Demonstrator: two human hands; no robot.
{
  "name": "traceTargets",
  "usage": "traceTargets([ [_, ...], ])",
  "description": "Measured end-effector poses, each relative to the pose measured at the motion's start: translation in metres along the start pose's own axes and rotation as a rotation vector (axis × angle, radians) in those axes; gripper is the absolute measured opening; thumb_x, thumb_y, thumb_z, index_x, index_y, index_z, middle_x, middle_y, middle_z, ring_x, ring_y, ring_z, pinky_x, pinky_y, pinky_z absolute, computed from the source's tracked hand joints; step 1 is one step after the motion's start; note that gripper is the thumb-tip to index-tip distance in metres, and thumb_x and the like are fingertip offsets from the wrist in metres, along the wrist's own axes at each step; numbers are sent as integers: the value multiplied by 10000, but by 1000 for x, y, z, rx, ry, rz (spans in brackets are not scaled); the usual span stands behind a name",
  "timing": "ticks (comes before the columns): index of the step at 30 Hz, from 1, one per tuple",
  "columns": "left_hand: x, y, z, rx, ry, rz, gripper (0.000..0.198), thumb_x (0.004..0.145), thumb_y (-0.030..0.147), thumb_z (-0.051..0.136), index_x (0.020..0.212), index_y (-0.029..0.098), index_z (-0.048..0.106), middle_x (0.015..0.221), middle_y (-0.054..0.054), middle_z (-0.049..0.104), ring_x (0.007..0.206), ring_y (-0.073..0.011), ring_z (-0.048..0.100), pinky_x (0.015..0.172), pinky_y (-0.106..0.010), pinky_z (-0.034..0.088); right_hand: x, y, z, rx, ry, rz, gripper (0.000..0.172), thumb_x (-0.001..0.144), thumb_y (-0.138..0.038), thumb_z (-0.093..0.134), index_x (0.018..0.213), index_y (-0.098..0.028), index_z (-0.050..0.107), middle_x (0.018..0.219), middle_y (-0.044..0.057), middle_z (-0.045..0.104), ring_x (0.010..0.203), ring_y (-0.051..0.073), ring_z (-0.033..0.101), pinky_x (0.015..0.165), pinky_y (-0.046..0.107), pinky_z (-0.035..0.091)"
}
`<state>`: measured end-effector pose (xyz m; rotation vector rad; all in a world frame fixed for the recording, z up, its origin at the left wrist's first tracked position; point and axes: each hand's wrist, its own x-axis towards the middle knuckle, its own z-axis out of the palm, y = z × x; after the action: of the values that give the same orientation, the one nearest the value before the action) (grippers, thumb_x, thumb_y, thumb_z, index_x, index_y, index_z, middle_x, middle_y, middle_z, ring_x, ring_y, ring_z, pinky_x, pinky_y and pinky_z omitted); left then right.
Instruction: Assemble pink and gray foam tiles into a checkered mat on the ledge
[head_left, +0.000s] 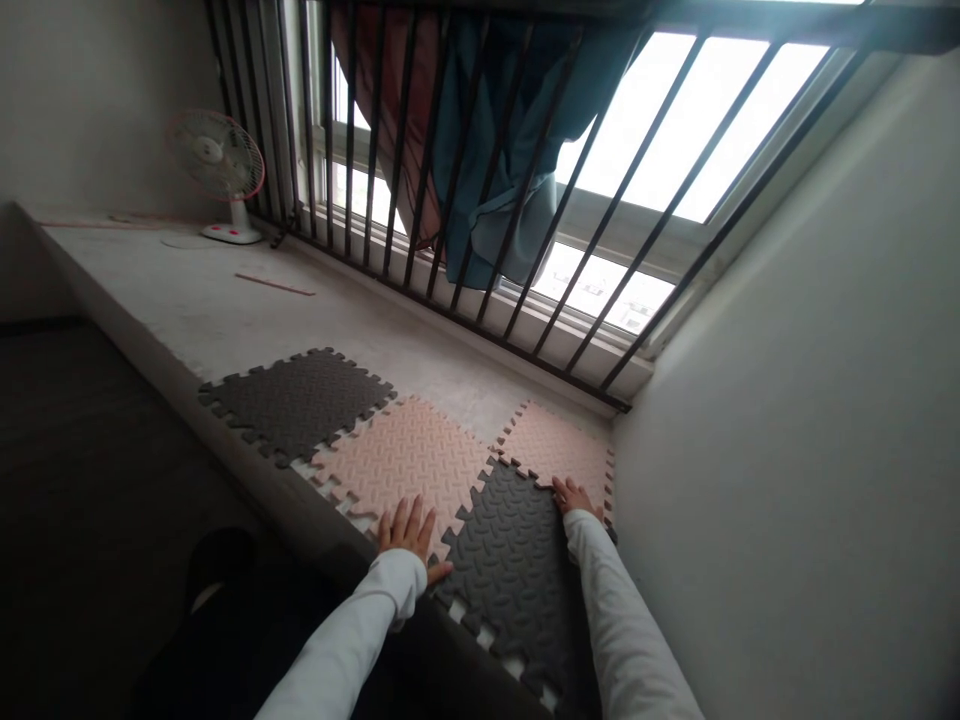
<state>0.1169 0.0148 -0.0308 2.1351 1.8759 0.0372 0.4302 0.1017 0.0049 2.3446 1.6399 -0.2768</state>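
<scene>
Interlocking foam floor tiles lie on a pale concrete ledge (225, 300). My left hand (409, 535) rests flat with spread fingers on a pink foam tile (401, 470), its thumb reaching the edge of a dark grey foam tile (510, 575). My right hand (574, 495) presses at the seam between that grey tile and a second pink tile (555, 450). Another dark grey tile (296, 405) lies beyond the left pink one. Neither hand holds anything. White sleeves cover both arms.
Dark metal window bars (525, 200) run along the ledge's far side, with a blue curtain (495, 140) behind them. A white wall (772, 470) stands at right. A small desk fan (217, 165) and a thin wooden strip (275, 285) sit on the ledge. The ledge drops off at left.
</scene>
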Motion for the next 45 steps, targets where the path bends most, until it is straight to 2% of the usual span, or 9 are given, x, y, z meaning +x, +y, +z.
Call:
traceTargets([
  [5, -1, 2, -5, -7, -47, -19, 821, 620, 661, 389, 1298, 236, 207, 1401, -69, 75, 1268, -307, 1, 981, -523, -30, 2, 0, -7, 4, -13, 18, 453, 830, -372, 208, 1276, -415, 148, 1400, -42, 114, 1259, 216, 134, 925, 529, 233],
  [14, -1, 0, 1, -6, 20, 3, 817, 622, 675, 367, 1297, 241, 215, 1401, -66, 97, 1267, -314, 13, 982, -524, -39, 3, -2, -13, -41, -50, 27, 492, 797, -286, 309, 1278, -348, 224, 1386, 16, 182, 1230, 238, 222, 894, 490, 304],
  [17, -1, 1, 0, -14, -4, -6, 823, 617, 674, 373, 1297, 241, 211, 1403, -64, 85, 1265, -319, 4, 979, -529, -42, 2, -21, -17, -59, -42, 22, 475, 796, -336, 340, 1264, -275, 298, 1354, 75, 261, 1203, 254, 275, 895, 490, 301],
  [24, -2, 1, 1, -20, 24, -3, 818, 617, 677, 376, 1295, 247, 220, 1401, -65, 98, 1267, -309, 12, 981, -525, -37, -2, -95, -17, -18, 16, -207, 601, 806, -470, 278, 1325, -207, 126, 1407, 23, 73, 1264, 128, 102, 1011, 336, 160],
  [29, -3, 1, -2, -28, 14, -6, 814, 617, 677, 376, 1292, 249, 225, 1402, -55, 102, 1268, -308, 15, 983, -520, -32, 1, -118, -5, 13, -4, -204, 634, 808, -514, 190, 1323, -148, 139, 1403, 50, 77, 1269, 159, 80, 1019, 388, 106],
  [34, -4, 2, -2, -21, 45, -9, 794, 626, 662, 385, 1286, 241, 250, 1396, -65, 130, 1268, -304, 36, 985, -509, -24, 3, -106, -8, 34, -9, -194, 582, 801, -521, 225, 1305, -229, 209, 1394, 10, 153, 1258, 129, 131, 1003, 348, 164],
  [38, -2, 2, 4, -21, 71, -12, 786, 619, 656, 402, 1278, 250, 267, 1390, -66, 156, 1267, -300, 55, 986, -503, -29, -8, -81, 4, 39, 128, 2, 668, 810, -515, 177, 1317, -81, 149, 1386, 150, 116, 1259, 217, 119, 991, 425, 147],
  [41, 0, 3, 6, -10, 96, -19, 772, 617, 634, 431, 1274, 261, 272, 1390, -61, 164, 1268, -292, 56, 987, -497, -35, -18, -64, 19, 34, 201, 118, 695, 804, -530, 180, 1309, -53, 166, 1380, 152, 140, 1257, 226, 127, 997, 433, 130],
  [45, -2, 4, 2, 10, 49, -34, 784, 611, 614, 459, 1280, 255, 261, 1394, -64, 145, 1267, -300, 50, 982, -508, -38, -20, -50, 14, 0, 146, 20, 635, 804, -519, 243, 1282, -103, 271, 1362, 104, 236, 1246, 186, 181, 1006, 373, 141],
])
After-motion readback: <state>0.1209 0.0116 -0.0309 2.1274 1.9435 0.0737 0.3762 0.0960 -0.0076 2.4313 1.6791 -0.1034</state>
